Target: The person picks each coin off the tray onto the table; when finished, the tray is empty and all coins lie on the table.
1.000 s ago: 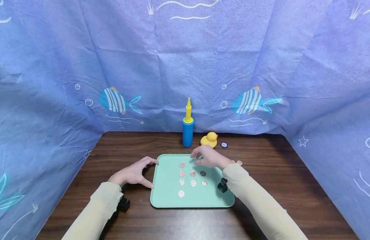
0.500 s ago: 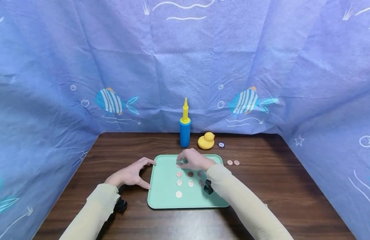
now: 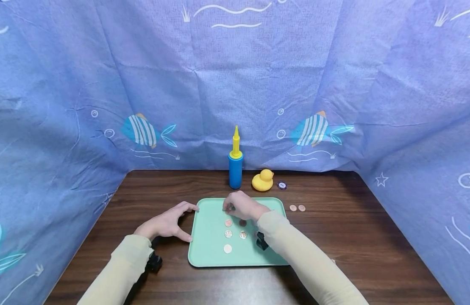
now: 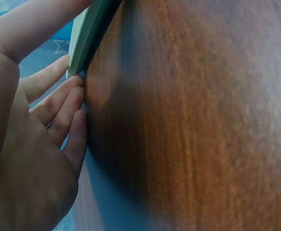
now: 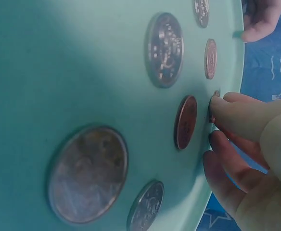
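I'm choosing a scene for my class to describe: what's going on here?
A person's right hand pinches a coin within the tray; whether it's lifted is unclear. The left hand touches the tray's left edge. Other coins lie spaced out on the tray, and two more lie on the table to its right. Behind it are a pump, duck and chip.

Coins (image 3: 229,234) on a tray (image 3: 207,253); outside it, pump (image 3: 235,173) at twelve o'clock, duck (image 3: 262,183) at one, apparently more coins (image 3: 293,208) at two.
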